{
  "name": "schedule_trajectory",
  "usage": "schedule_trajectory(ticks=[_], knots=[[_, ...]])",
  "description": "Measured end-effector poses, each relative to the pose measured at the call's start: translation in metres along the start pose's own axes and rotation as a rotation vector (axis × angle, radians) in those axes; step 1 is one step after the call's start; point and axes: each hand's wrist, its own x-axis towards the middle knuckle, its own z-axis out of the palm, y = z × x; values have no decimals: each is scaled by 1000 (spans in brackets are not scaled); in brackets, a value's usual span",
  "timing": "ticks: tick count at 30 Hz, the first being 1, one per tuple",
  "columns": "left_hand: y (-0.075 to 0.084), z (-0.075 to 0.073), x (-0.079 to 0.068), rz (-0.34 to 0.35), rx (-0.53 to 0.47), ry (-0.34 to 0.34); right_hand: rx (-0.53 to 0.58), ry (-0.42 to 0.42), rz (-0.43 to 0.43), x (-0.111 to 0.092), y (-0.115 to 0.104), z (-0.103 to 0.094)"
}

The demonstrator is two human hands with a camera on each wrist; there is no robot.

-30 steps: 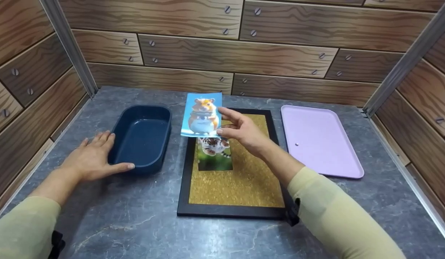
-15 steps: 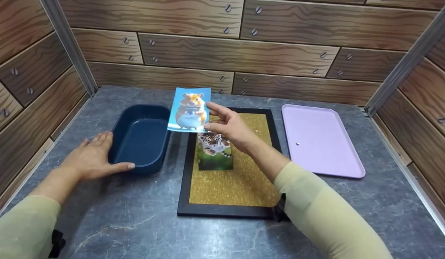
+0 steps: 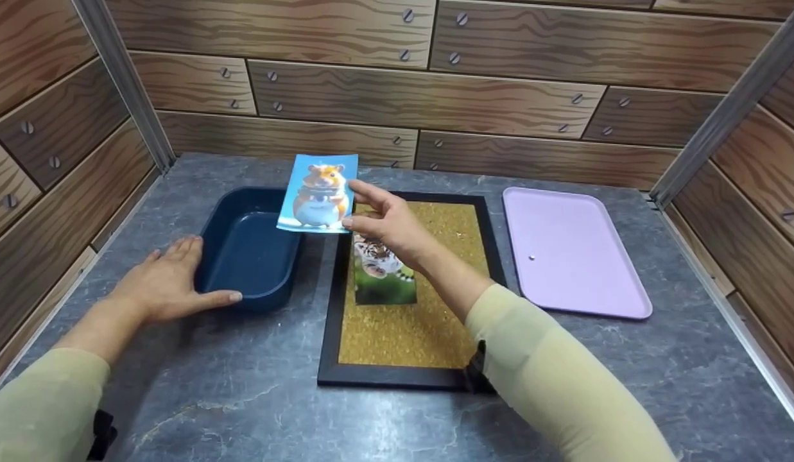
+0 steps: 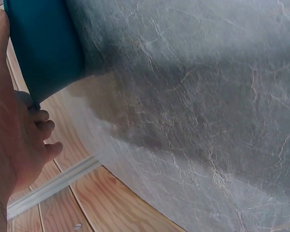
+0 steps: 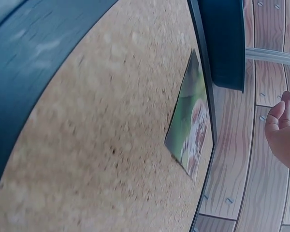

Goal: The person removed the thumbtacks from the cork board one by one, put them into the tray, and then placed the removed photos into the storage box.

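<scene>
Hamster card (image 3: 318, 199): shifting left since earlier, overlapping blue bin (image 3: 246, 256)
Right hand (image 3: 389, 222): pinching card
Left hand (image 3: 158, 284): keeping grip apart, touching bin
Lilac tray (image 3: 579, 256): bearing silvery speck (image 3: 532, 257)

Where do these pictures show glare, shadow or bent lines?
Head view: glare on the near tabletop, a whitish sheen on the hamster card; left wrist view: a broad dark shadow across the tabletop; right wrist view: the corkboard frame bows into a curve.
</scene>
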Motion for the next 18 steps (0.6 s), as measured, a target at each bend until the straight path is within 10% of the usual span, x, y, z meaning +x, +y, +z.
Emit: schedule_trajectory(ticks=[18], knots=[[-2, -1, -2, 0, -8, -15, -6, -25, 8, 15, 7, 35]])
